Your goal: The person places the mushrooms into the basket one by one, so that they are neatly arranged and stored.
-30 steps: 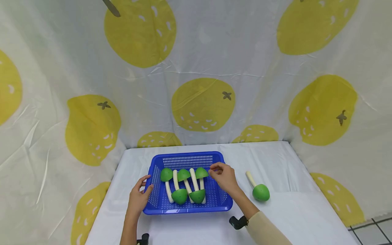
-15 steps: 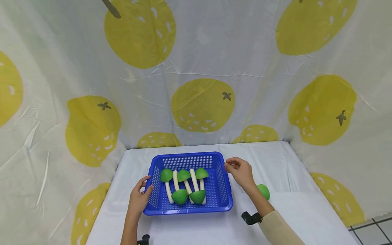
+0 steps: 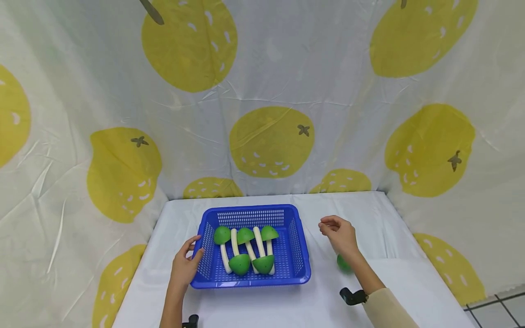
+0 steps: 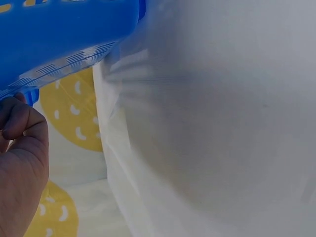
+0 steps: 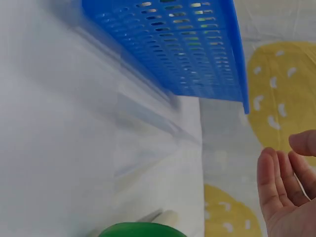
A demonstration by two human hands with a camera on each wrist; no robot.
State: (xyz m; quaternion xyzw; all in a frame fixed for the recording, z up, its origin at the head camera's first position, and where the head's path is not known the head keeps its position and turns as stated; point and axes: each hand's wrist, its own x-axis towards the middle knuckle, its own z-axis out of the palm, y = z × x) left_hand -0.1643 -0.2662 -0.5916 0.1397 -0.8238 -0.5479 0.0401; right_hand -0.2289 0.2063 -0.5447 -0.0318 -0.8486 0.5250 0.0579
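Note:
A blue plastic basket (image 3: pixel 251 285) stands on the white cloth, holding several toy mushrooms (image 3: pixel 239 264) with green caps and white stems, laid side by side in alternating directions. My left hand (image 3: pixel 183 264) grips the basket's left rim, fingers curled at the edge; the left wrist view shows this hand (image 4: pixel 22 158) beside the blue wall. To the right of the basket, my right hand (image 3: pixel 341 236) hovers with loosely bent fingers and nothing in them. Below it lies one more green mushroom (image 3: pixel 343 264), mostly hidden by the forearm; its cap (image 5: pixel 143 230) shows in the right wrist view.
White cloth (image 3: pixel 262 310) covers the table. A curtain with yellow lemon print (image 3: pixel 270 141) hangs behind and at both sides. Floor tiles (image 3: pixel 496 312) show at the lower right corner.
My right hand has moved right, from above the basket's right part to over the lone mushroom, which it now partly hides. The left hand stays on the rim.

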